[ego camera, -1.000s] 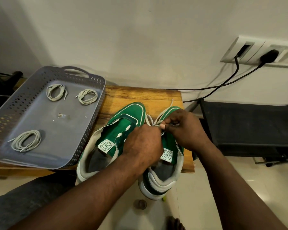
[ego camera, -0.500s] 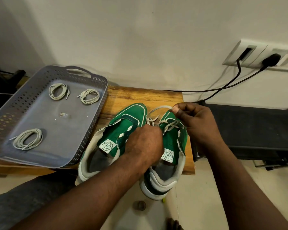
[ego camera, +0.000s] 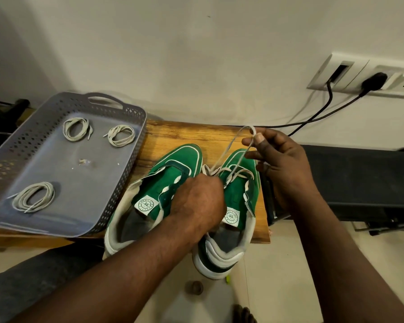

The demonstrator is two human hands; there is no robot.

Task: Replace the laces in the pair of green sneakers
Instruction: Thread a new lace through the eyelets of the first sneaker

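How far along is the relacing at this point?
Done: the left sneaker shows no lace. In hand: the right hand pinches a loop of lace raised from the right sneaker, left hand at its eyelets. Left: three coiled laces wait in the tray.

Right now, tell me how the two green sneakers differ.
The left sneaker shows no lace across its tongue, while the right sneaker has a pale lace crossed near its toe. Nothing is drawn from the left sneaker; the right hand pinches a loop of lace lifted off the right sneaker. Both are green with white trim and a round tongue label, toes toward the wall on the wooden table.
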